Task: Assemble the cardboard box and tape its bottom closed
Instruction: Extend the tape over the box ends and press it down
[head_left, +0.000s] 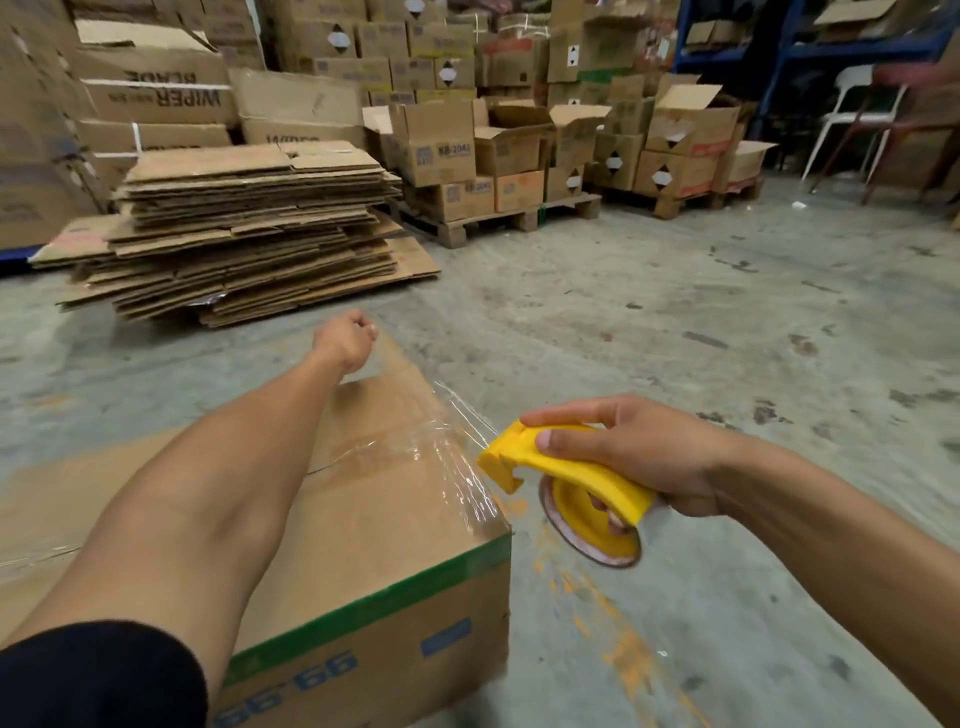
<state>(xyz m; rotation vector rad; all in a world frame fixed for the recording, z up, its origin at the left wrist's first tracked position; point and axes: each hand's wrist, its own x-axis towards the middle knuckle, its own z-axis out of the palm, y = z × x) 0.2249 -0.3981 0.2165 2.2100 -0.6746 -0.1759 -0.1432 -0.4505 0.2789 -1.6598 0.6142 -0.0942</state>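
Two hands busy: right hand fingers wrapped round yellow tape dispenser, just off box's right edge. Left hand fingers curled, pinching clear tape end at far edge of cardboard box. Bare concrete floor right and beyond; flattened cardboard stack farther back.

A cardboard box is seen at lower left of the frame, its closed flaps facing up. A yellow tape dispenser is gripped by the right hand at centre right. Clear tape is stretched from it across the box to the left hand, by which its far end is pinched. Flattened cardboard is stacked at upper left.
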